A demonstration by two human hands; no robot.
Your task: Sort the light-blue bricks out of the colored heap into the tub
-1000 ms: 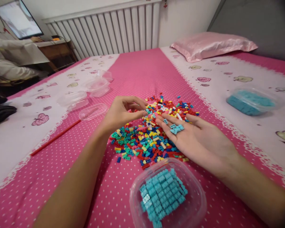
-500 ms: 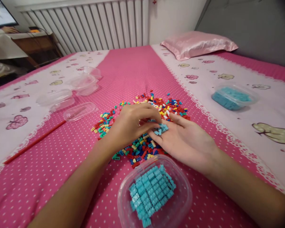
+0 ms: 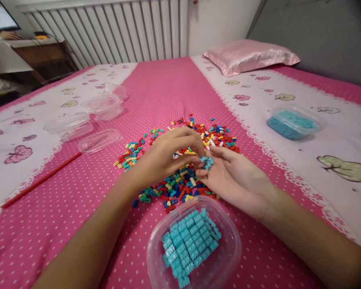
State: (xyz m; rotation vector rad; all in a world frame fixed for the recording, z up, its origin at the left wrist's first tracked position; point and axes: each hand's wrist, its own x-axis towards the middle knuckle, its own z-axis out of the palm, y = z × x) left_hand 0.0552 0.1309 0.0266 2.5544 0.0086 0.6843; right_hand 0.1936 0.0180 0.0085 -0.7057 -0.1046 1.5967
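Palm up, my right hand point(image 3: 234, 172) cradles a small cluster of light blue toy bricks point(image 3: 207, 163), its fingers curled in beneath them. My left hand point(image 3: 174, 150) arches over from the left, thumb and fingertips closed together at the cluster's left edge; whatever lies between the tips is too small to make out. Under both hands spreads a loose pile of mixed-colour toy bricks point(image 3: 180, 184). Nearest me stands a clear plastic tub point(image 3: 233, 257) holding a joined slab of light blue bricks point(image 3: 192, 241).
On the right sits another clear tub point(image 3: 319, 124) with blue bricks inside. Several clear containers point(image 3: 104, 104), a clear lid point(image 3: 108, 140) and a red stick point(image 3: 42, 178) lie to the left. A pink pillow point(image 3: 249, 56) rests at the back of the bed.
My right fingers have curled up more around the light blue bricks. My left fingertips have shifted slightly at the cluster's edge. The tubs stay put.
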